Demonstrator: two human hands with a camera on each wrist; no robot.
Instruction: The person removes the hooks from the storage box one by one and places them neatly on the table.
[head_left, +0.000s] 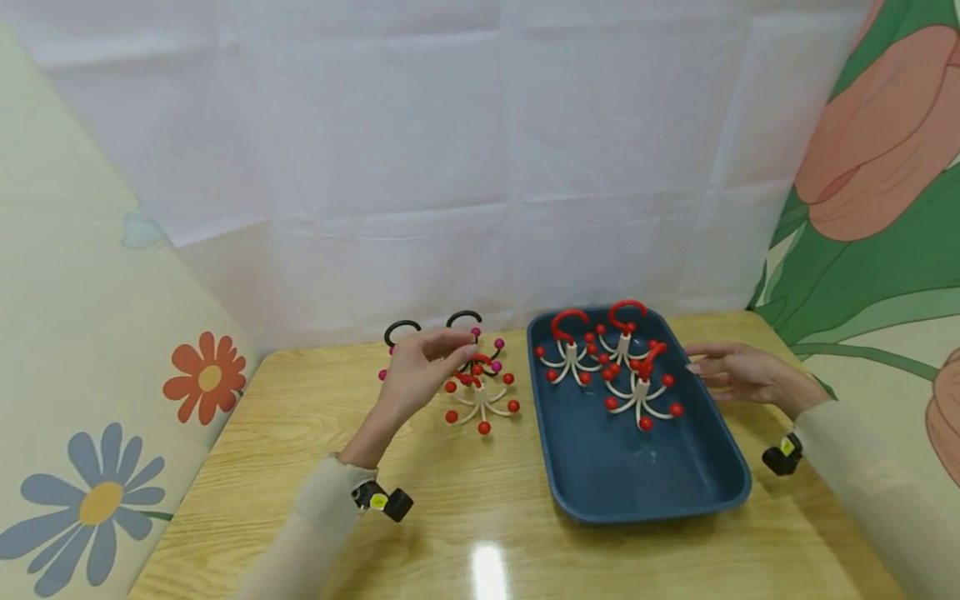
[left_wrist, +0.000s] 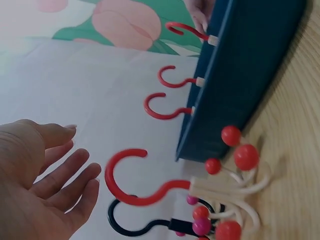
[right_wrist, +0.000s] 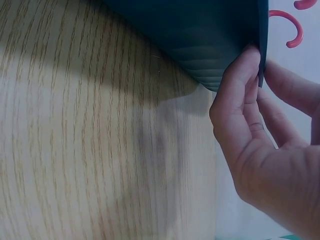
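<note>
My left hand (head_left: 420,367) hovers over a cream multi-armed hanger (head_left: 482,401) with red ball tips and a red hook, which stands on the table left of the tray. In the left wrist view its fingers are loosely bent, apart from the red hook (left_wrist: 111,175), and hold nothing. My right hand (head_left: 742,375) pinches the right rim of the blue tray (head_left: 630,487); the right wrist view has the thumb on one side of the wall and fingers on the other. Three similar red-hooked hangers (head_left: 640,392) stand in the tray's far half.
Behind the left hand are two black hangers (left_wrist: 182,226) with pink balls, partly hidden. A white cloth (head_left: 390,167) hangs behind the wooden table (head_left: 465,492). Flower-patterned panels (head_left: 900,292) flank both sides.
</note>
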